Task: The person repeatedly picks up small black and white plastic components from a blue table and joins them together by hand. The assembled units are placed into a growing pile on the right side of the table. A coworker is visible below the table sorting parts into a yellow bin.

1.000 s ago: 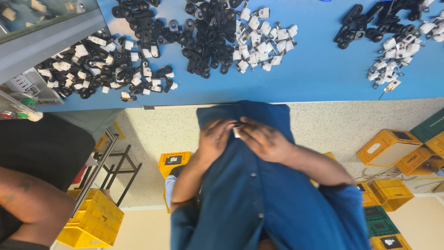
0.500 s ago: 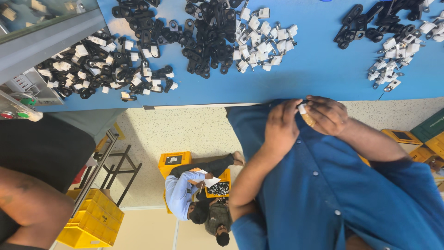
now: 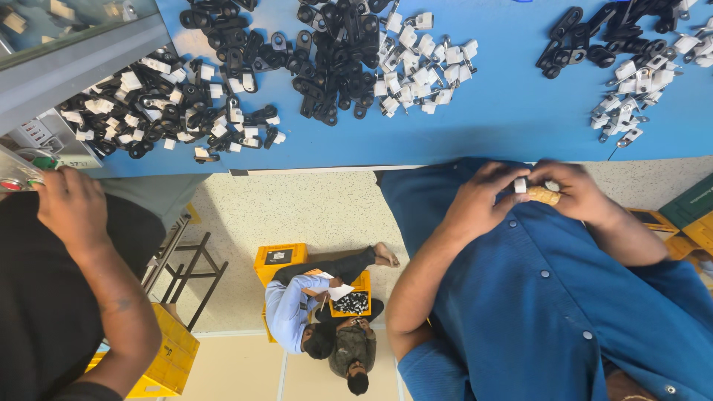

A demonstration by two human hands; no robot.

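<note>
the blue table (image 3: 505, 126) is carrying heaps of black links (image 3: 334, 52) and white clips (image 3: 420, 63), leaving a bare strip along its near edge. the left hand (image 3: 479, 202) and right hand (image 3: 587, 194) are meeting just off that edge, against the blue shirt (image 3: 549, 297), probably for steadiness. left fingertips are pinching a small white clip (image 3: 521, 185), right fingers are closing on a tan piece (image 3: 544, 196) touching it; a co-worker's hand (image 3: 70, 204) is well apart, leaving room.

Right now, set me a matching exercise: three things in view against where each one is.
1 small white part
2 pile of black clips
3 yellow crate

A on the blue tabletop
B on the speckled floor, beside a seated person
C held between left hand and right hand

Pairs: 1-C, 2-A, 3-B
</note>
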